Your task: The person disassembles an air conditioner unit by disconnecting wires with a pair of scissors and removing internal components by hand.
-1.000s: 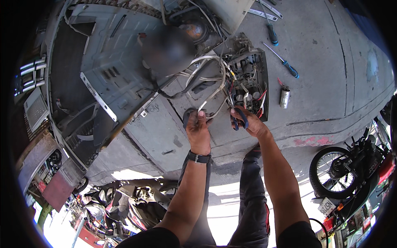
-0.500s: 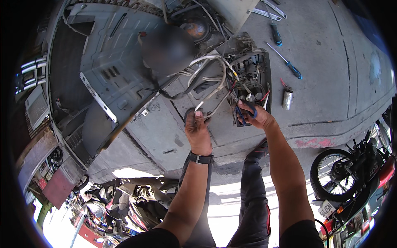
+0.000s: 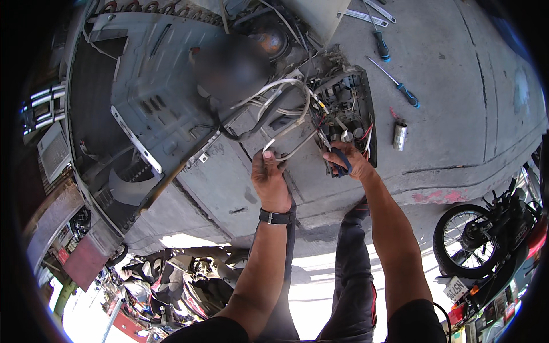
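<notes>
My left hand (image 3: 271, 180) pinches the free end of a white cable (image 3: 270, 145) between thumb and fingers. This cable loops back toward an open electrical box (image 3: 370, 106) packed with wires and parts. At the box's near end, my right hand (image 3: 355, 162) is closed round the dark blue handles of what look like scissors (image 3: 345, 166). Their blades point away from me, beside wires at the box's left edge; I cannot tell whether they touch a wire. More white and dark cables (image 3: 289, 86) coil to the left of the box.
A large grey metal casing (image 3: 166, 86) stands at the left, with a blurred patch beside it. Right of the box lie two blue-handled screwdrivers (image 3: 408, 95) (image 3: 382, 47) and a silver cylinder (image 3: 400, 137) with red leads. A motorcycle (image 3: 474, 240) is parked at lower right.
The scissors' handles, spread apart before, are now closer together in my right hand. My left hand keeps its pinch on the cable and has shifted slightly left.
</notes>
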`<state>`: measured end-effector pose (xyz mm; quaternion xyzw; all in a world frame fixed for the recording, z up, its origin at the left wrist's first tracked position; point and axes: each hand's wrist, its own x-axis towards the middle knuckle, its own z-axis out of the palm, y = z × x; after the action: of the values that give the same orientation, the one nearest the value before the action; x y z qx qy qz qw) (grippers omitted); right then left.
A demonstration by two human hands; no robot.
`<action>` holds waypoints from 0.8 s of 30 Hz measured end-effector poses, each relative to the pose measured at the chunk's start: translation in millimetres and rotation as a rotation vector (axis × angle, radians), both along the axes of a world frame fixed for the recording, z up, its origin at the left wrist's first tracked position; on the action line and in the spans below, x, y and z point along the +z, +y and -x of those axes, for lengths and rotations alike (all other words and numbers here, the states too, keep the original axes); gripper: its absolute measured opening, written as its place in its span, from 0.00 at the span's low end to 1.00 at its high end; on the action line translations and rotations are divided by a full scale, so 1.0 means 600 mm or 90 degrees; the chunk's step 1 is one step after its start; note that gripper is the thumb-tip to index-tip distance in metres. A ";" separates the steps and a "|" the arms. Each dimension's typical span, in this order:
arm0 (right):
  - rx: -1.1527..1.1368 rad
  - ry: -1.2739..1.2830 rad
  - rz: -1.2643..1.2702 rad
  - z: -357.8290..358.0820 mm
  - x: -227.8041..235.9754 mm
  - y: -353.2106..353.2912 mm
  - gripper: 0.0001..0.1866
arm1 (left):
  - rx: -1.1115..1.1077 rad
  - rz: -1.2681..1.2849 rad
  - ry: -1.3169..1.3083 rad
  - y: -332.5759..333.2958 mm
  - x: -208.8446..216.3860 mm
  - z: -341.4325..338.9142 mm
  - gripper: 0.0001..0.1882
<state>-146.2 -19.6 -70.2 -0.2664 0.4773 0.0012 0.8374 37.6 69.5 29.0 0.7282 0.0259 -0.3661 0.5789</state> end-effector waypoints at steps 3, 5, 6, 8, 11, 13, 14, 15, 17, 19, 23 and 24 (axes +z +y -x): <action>-0.012 -0.002 0.016 0.002 0.009 0.025 0.18 | 0.056 -0.006 -0.040 -0.026 0.019 -0.012 0.16; -0.034 -0.004 0.018 0.005 0.016 0.043 0.18 | 0.077 0.023 -0.085 -0.036 0.032 -0.042 0.15; -0.042 0.001 0.017 0.004 0.022 0.050 0.18 | 0.069 0.020 -0.117 -0.043 0.041 -0.053 0.14; -0.058 -0.025 -0.006 0.007 0.027 0.048 0.21 | -0.002 0.030 -0.074 -0.062 0.049 -0.047 0.14; -0.029 -0.006 -0.035 -0.009 0.044 0.043 0.23 | -0.174 0.033 -0.025 -0.080 0.057 -0.032 0.22; -0.004 -0.054 -0.053 -0.006 0.047 0.041 0.26 | -0.264 0.036 -0.023 -0.098 0.062 -0.028 0.25; 0.000 -0.056 -0.065 -0.006 0.046 0.042 0.27 | -0.250 0.045 -0.008 -0.105 0.066 -0.024 0.24; 0.002 -0.062 -0.077 -0.006 0.044 0.043 0.27 | -0.238 0.055 0.005 -0.122 0.082 -0.020 0.22; 0.000 -0.064 -0.080 -0.001 0.045 0.050 0.27 | -0.184 0.067 0.060 -0.139 0.089 -0.019 0.20; -0.012 -0.060 -0.106 0.000 0.045 0.063 0.27 | -0.101 0.069 0.143 -0.149 0.092 -0.027 0.17; -0.074 -0.081 -0.107 -0.018 0.058 0.073 0.27 | -0.035 0.124 0.074 -0.151 0.092 -0.032 0.16; -0.081 -0.091 -0.096 -0.023 0.062 0.069 0.27 | -0.015 0.093 0.049 -0.154 0.095 -0.032 0.16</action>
<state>-132.2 22.0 -32.9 -0.1712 0.4312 -0.0350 0.8852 56.9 -22.9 86.1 0.6697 0.0131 -0.4014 0.6247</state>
